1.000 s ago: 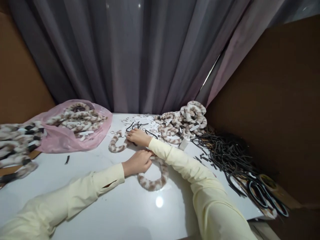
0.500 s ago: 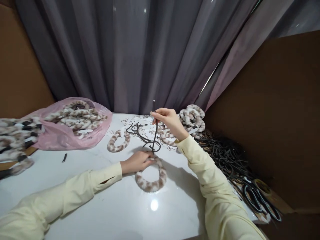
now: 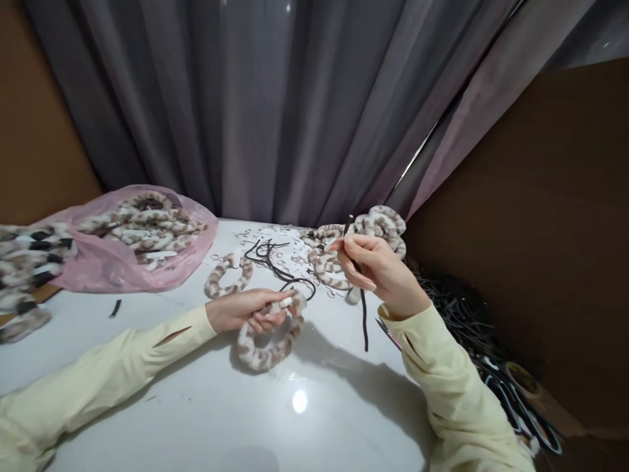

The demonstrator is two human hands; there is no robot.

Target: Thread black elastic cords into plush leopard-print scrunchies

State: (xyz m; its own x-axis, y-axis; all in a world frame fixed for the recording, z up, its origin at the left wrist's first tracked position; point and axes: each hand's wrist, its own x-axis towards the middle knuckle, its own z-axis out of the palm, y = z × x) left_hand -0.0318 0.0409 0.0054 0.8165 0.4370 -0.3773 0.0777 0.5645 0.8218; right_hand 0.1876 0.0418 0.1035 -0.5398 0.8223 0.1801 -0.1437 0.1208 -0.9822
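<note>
My left hand [image 3: 250,309] grips a fluffy white-and-brown ring [image 3: 268,354] near its top, where a small white piece shows between the fingers. To the right, my right hand [image 3: 376,265] is raised above the table, its fingers closed on a thin black cord [image 3: 364,321] that hangs down below the palm. The cord's upper tip sticks up past the thumb. Behind my left hand lie another fluffy ring [image 3: 228,278] and several loose black cords [image 3: 268,259]. A pair of scissors [image 3: 388,332] shows partly by my right sleeve.
A pink bag [image 3: 196,265] of fluffy rings stands at the back left, with more fluffy pieces [image 3: 17,262] beside it. Small metal rings and tags [image 3: 289,242] lie at the back. More fluffy rings [image 3: 381,226] and a heap of black cords [image 3: 457,314] are at the right.
My right hand has moved right and nearer with the black cord, away from the fluffy ring. My left hand has shifted left and now has the ring tilted up in its fingers.
</note>
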